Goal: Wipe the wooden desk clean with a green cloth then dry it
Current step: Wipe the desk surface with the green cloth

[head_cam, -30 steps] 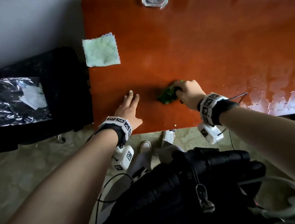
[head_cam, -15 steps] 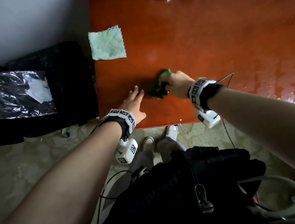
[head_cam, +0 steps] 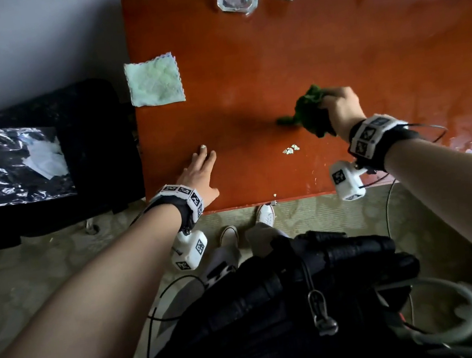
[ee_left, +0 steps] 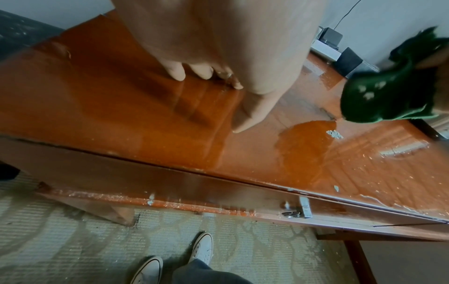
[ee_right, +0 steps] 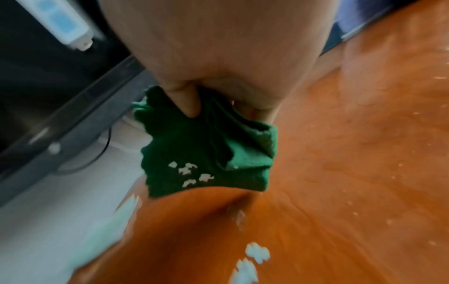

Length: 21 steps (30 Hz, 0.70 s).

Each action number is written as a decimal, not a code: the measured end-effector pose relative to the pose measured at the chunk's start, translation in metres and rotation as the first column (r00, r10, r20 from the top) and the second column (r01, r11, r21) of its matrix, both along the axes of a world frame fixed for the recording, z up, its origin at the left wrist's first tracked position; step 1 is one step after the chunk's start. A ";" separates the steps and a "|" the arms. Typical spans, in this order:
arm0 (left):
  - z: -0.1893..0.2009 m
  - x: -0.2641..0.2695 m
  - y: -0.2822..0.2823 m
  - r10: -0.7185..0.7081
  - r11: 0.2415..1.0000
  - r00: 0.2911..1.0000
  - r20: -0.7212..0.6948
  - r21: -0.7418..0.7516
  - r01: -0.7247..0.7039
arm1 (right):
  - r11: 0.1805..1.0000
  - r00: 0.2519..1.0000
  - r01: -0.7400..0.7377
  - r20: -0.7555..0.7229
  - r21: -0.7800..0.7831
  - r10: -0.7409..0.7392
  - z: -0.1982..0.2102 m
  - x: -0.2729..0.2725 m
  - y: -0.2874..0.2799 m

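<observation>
A bunched green cloth (head_cam: 308, 112) is gripped in the curled right hand (head_cam: 339, 109) above the wet worktop (head_cam: 274, 64). The left hand (head_cam: 200, 175) is laid flat, fingers straight, near the front edge. White crumbs (head_cam: 290, 149) are seen between the hands.

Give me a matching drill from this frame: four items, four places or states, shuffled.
Items:
1. dark green cloth
2. pale cloth
3. left hand
4. white crumbs

Places or states:
A. flat on the desk at its left edge
B. bunched in the right hand
C. loose on the desk near the front edge
D. fingers straight, resting on the desk

Pairs: 1-B, 2-A, 3-D, 4-C
</observation>
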<state>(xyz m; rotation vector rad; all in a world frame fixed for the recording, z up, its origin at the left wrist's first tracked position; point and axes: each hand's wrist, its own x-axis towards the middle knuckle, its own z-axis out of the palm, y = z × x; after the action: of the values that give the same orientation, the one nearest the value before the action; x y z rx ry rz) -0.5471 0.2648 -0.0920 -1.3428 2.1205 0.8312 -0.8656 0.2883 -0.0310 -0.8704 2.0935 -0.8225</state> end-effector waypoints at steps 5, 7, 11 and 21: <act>-0.001 0.000 0.001 0.000 1.000 1.000 0.000 -0.008 0.000 | 0.997 0.999 0.023 0.047 0.074 -0.026 0.003 -0.007 -0.005; 0.000 0.001 0.001 0.002 1.000 1.000 0.001 -0.012 -0.002 | 0.988 0.999 -0.047 0.017 0.148 0.045 0.000 -0.005 -0.003; 0.000 0.001 0.001 0.001 1.000 1.000 0.003 -0.017 -0.001 | 0.972 0.981 -0.135 -0.116 0.191 0.159 -0.004 0.000 0.004; 0.002 0.002 0.004 0.022 1.000 0.999 -0.024 -0.017 -0.022 | 0.843 0.763 -0.351 -0.398 0.408 0.510 -0.027 0.056 0.031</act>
<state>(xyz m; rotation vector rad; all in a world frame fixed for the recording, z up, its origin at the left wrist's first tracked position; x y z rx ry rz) -0.5449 0.2691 -0.0901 -1.3741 2.1393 0.8438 -0.8093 0.3191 -0.0576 -1.4301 2.2118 0.0010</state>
